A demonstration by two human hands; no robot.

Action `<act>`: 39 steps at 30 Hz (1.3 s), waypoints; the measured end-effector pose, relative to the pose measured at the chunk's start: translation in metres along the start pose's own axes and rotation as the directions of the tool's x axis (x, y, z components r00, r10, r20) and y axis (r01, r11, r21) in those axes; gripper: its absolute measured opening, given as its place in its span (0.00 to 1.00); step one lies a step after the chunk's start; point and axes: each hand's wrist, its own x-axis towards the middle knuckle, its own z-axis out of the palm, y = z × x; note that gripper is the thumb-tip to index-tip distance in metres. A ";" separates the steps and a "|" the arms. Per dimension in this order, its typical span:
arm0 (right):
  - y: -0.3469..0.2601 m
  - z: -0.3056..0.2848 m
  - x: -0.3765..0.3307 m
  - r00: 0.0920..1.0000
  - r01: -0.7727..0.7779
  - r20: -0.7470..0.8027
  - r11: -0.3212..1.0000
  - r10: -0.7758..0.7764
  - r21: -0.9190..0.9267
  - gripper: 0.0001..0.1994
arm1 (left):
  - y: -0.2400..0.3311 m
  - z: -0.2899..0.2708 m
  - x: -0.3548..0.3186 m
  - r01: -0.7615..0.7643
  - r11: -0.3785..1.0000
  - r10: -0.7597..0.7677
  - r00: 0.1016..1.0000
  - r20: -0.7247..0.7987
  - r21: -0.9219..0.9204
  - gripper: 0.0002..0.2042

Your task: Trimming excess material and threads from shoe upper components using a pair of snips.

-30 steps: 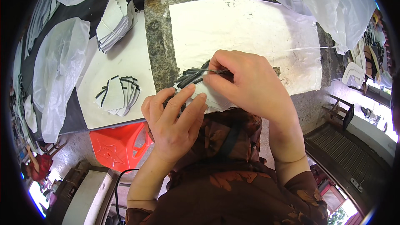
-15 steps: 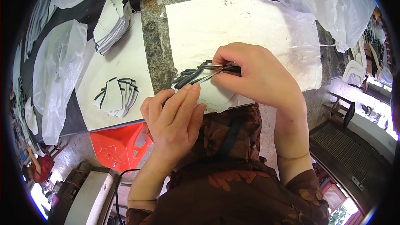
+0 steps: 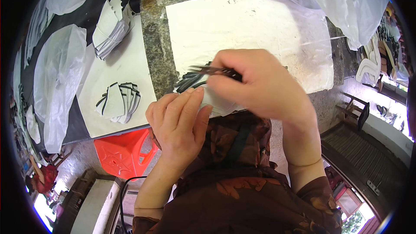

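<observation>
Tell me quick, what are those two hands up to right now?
Right hand shut on thin dark tool. Left hand pressing white cut pieces flat on white sheet. Nothing in the way; fanned stack of pieces lies apart, left.

Sheet [image 3: 260, 22] lies on bench [image 3: 154, 48] at upper centre; stack [image 3: 110, 28] upper left; fanned pieces [image 3: 118, 103] below it; stool [image 3: 123, 156] lower left.

Brown garment, orange leaf print, short sleeves; dark strap down chest; forearms bare.
</observation>
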 end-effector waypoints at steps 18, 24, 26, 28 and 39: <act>0.014 -0.002 -0.008 0.983 -0.170 -0.066 0.985 0.172 0.030 0.12 | 0.000 0.003 0.000 -0.002 0.999 0.000 0.999 -0.047 -0.037 0.18; 0.015 -0.003 -0.009 0.982 -0.178 -0.073 0.984 0.176 -0.011 0.12 | 0.003 -0.001 0.004 0.002 1.000 -0.002 1.000 -0.008 -0.010 0.19; 0.015 -0.003 -0.009 0.982 -0.173 -0.077 0.985 0.170 -0.031 0.12 | 0.003 -0.002 0.005 0.008 1.000 -0.008 1.000 0.008 0.004 0.17; 0.014 -0.002 -0.010 0.980 -0.183 -0.081 0.982 0.179 -0.046 0.12 | 0.004 -0.005 0.007 0.006 1.000 -0.006 0.999 0.031 0.016 0.16; 0.023 -0.010 -0.008 0.987 -0.144 -0.082 0.986 0.137 -0.088 0.10 | 0.012 -0.019 0.022 -0.012 0.998 -0.001 0.983 0.183 0.069 0.17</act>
